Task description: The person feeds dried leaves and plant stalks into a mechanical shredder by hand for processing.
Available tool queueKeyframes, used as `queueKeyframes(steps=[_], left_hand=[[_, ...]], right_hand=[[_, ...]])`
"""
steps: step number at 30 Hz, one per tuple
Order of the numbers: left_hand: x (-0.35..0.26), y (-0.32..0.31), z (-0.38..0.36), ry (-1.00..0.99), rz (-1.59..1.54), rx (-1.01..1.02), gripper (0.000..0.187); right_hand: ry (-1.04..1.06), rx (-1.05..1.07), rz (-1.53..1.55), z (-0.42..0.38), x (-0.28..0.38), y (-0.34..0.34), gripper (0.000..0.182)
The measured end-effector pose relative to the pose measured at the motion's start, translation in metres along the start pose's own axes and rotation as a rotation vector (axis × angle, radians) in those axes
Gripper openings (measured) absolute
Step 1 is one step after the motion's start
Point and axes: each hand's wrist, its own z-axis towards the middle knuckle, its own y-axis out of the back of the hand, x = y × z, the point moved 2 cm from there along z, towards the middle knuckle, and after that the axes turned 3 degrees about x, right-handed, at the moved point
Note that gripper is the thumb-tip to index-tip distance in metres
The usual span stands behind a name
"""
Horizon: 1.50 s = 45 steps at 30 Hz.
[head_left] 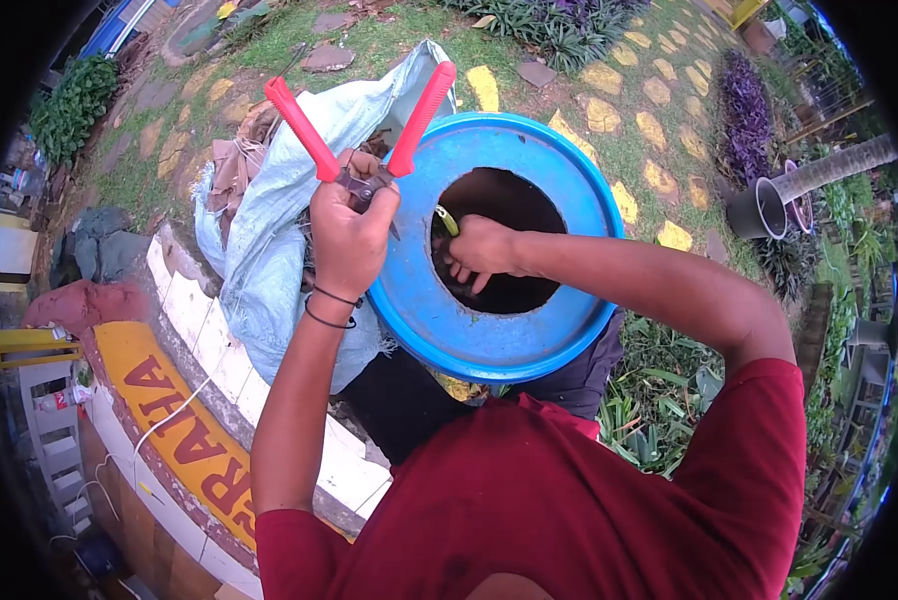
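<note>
In the head view my left hand (354,235) is wrapped round the pivot and blades of a pair of hand shears (364,187). Their two red handles point away from me, spread in a V, and a blade tip sticks out below the fingers. My right hand (484,250) reaches into the round cut hole in the top of a blue plastic drum (579,190). Its fingers curl inside the hole, and a small yellow-green piece with dark marks (447,221) shows at the thumb side. The drum stands between my legs. Shadow hides the inside of the hole.
Left of the drum, a pale woven sack (259,250) holds dry brown leaves (234,175). A tiled curb (189,310) runs beside a yellow lettered sign (169,420). Beyond lie grass and yellow-painted stones (602,115). A grey pot (756,210) stands at the right.
</note>
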Motion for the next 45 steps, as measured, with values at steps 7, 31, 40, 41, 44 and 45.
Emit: queueKeyframes(steps=[7,31,40,41,44,45], left_hand=[[0.001,0.0,0.002,-0.014,0.006,-0.011,0.008],[0.004,-0.001,0.002,-0.023,0.025,0.027,0.009],[0.005,-0.001,0.002,-0.051,0.033,0.027,0.009],[0.005,-0.001,0.003,-0.045,0.023,0.027,0.009],[0.004,0.0,0.002,-0.034,0.066,0.014,0.009],[0.003,0.0,0.003,-0.032,0.065,0.014,0.009]], right_hand=[[-0.18,0.197,-0.05,-0.001,-0.009,0.028,0.038],[-0.138,0.095,-1.404,-0.061,0.054,0.023,0.025],[0.22,-0.277,-1.179,-0.028,0.039,0.035,0.026],[0.217,-0.28,-1.179,-0.017,0.031,0.035,0.026],[0.138,-0.205,-0.945,0.018,0.01,0.025,0.025],[0.113,-0.161,-0.911,0.016,0.01,0.021,0.025]])
